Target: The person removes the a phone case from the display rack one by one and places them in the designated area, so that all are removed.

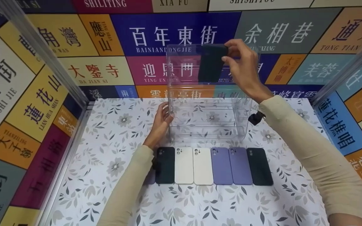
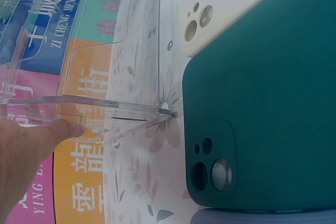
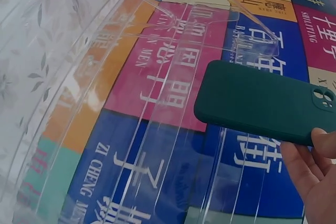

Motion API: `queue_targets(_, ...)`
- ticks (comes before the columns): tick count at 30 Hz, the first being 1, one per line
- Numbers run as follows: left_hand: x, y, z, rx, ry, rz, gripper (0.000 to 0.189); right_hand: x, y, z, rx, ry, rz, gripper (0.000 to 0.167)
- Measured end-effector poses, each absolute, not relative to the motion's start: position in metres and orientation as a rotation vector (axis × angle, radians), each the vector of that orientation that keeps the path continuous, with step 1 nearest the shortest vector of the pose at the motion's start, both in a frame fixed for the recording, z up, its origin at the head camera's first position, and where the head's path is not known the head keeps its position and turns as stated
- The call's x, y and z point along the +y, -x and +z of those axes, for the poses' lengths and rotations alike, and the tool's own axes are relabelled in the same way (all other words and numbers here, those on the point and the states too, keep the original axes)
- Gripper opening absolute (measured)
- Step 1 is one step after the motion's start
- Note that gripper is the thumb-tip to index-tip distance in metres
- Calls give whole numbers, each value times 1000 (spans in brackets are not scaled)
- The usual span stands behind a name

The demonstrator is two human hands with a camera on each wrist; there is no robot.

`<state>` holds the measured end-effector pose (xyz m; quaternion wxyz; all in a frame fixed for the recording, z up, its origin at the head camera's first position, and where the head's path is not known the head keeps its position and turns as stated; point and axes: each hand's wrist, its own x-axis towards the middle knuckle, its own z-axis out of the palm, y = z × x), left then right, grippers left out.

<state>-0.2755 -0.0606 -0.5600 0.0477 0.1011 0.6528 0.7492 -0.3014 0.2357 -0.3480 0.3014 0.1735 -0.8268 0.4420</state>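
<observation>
A dark green phone case (image 1: 211, 64) is pinched at its upper edge by my right hand (image 1: 242, 62), thumb on one face and fingers behind. It hangs upright by the top tier of a clear acrylic display rack (image 1: 206, 133). In the right wrist view the green case (image 3: 257, 98) overlaps the rack's upper part, camera cutouts nearest the fingers. My left hand (image 1: 160, 124) rests against the rack's left side, thumb toward the front edge. The left wrist view shows those fingers (image 2: 63, 129) against the clear side panel (image 2: 105, 103).
In front of the rack lies a row of phone cases: a dark one (image 1: 165, 166), white ones (image 1: 184, 166), purple ones (image 1: 222, 166) and another dark one (image 1: 260, 166). A further purple case (image 1: 150, 179) is partly hidden by the left sleeve. Sign-printed walls surround the floral tabletop (image 1: 115, 188).
</observation>
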Motion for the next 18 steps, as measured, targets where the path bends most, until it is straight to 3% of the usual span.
queue_targets(18, -62, 275, -560, 2005, -323, 2261, 59, 287, 247, -398, -2240, -388, 1149, 31)
